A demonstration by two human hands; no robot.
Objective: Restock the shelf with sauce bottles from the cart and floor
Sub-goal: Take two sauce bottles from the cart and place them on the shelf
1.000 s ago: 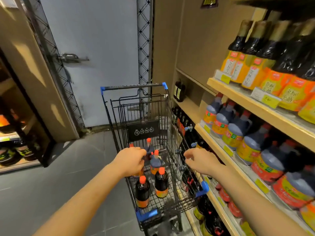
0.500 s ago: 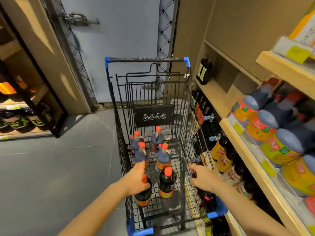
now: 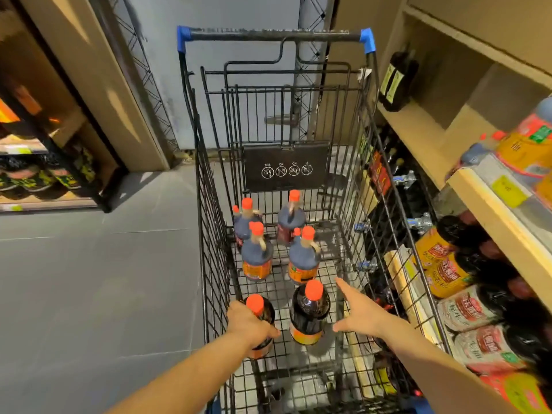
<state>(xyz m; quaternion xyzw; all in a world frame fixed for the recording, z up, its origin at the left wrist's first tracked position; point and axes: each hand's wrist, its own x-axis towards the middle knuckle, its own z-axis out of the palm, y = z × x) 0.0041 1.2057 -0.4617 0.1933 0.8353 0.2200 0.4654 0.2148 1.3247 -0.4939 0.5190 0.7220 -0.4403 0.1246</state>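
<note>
A black wire cart with blue corners holds several red-capped sauce bottles. My left hand is wrapped around the near-left dark bottle, below its red cap. Just right of it stands a second dark bottle with an orange label. My right hand is inside the cart beside that bottle, fingers spread, apart from it. Further in stand several grey-blue handled bottles. The wooden shelf on the right carries many bottles.
A grey door and lattice panel stand behind the cart. Another stocked shelf is at the left. Grey tiled floor lies left of the cart. Low shelf bottles press close to the cart's right side.
The view has tilted down and closer over the cart. My left hand has closed around the near-left bottle. My right hand left the cart's right side and reached inside, fingers spread.
</note>
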